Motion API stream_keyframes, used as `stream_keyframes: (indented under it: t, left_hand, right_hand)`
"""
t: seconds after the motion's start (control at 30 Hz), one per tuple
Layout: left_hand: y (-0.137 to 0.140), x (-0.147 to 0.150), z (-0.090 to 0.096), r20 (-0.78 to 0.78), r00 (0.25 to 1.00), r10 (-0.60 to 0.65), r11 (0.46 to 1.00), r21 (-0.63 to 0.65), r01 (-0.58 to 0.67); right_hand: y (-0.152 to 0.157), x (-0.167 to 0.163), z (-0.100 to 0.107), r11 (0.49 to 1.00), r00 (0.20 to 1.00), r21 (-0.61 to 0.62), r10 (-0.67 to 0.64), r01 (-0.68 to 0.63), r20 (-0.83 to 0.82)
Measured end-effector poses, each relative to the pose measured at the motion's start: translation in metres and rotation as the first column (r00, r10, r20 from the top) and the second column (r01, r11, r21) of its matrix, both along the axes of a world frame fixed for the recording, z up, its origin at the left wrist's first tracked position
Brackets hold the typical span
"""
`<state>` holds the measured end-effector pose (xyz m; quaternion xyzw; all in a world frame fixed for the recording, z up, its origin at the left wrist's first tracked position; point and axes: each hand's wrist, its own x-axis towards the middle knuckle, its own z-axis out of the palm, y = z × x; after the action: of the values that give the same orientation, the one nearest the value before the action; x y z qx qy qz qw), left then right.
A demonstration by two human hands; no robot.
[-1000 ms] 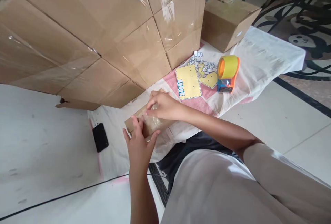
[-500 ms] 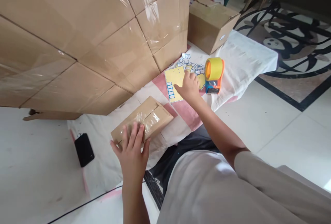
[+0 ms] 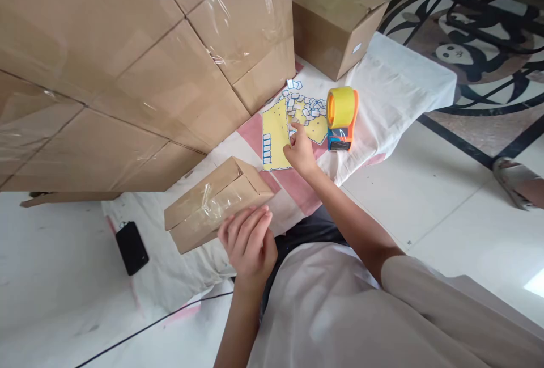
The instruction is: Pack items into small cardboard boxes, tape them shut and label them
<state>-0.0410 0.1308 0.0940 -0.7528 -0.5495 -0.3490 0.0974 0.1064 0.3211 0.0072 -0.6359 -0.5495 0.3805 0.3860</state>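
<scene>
A small taped cardboard box (image 3: 212,198) lies on the cloth-covered surface. My left hand (image 3: 250,243) is at its near long side, fingers loosely bent side by side and thumb apart; whether they touch the box is unclear. My right hand (image 3: 301,151) is over the yellow sheet (image 3: 276,124), fingers drawn in and fingertips by the small white labels (image 3: 304,106). Anything between those fingertips is too small to make out. Beside the labels stands an orange tape dispenser (image 3: 355,121) with a yellow roll of tape (image 3: 344,106).
A tall stack of taped cartons (image 3: 161,90) walls off the far left side. Another cardboard box (image 3: 334,22) stands at the back right. A black phone-like object (image 3: 131,248) lies at the left end of the cloth (image 3: 178,266). Someone's sandalled foot (image 3: 516,184) shows at right.
My left hand has come off the box's top to its near side, its fingers now bent together. My right hand's spread fingers have drawn in by the labels. The whole view has shifted slightly.
</scene>
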Motion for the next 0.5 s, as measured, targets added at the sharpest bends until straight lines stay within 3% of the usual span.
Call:
stream_keyframes:
  t: [0.1,0.2,0.27,0.37,0.43,0.5]
  left_hand:
    - [0.009,0.007,0.006,0.085,0.996,-0.036,0.999,0.018,0.035]
    - [0.017,0.017,0.015,0.271,0.962,-0.022,1.0,-0.006,0.025]
    - [0.019,0.027,0.021,0.378,0.926,0.024,0.988,-0.153,0.037]
    - [0.018,0.044,0.027,0.476,0.877,0.071,0.892,-0.423,0.158]
    - [0.016,0.054,0.027,0.501,0.861,0.093,0.86,-0.476,0.184]
    - [0.013,0.062,0.026,0.511,0.851,0.122,0.871,-0.467,0.155]
  right_hand:
    - [-0.021,0.027,0.018,0.999,0.936,0.018,0.037,-0.033,-0.349]
    - [-0.063,0.056,0.047,0.995,0.775,0.055,0.101,-0.086,-0.624]
    - [-0.093,0.072,0.065,0.993,0.718,0.033,0.102,-0.109,-0.688]
    - [-0.126,0.087,0.076,0.969,0.683,-0.032,0.15,-0.246,-0.715]
    - [-0.137,0.09,0.073,0.935,0.65,-0.064,0.194,-0.35,-0.735]
    - [-0.142,0.09,0.064,0.91,0.644,-0.077,0.226,-0.407,-0.731]
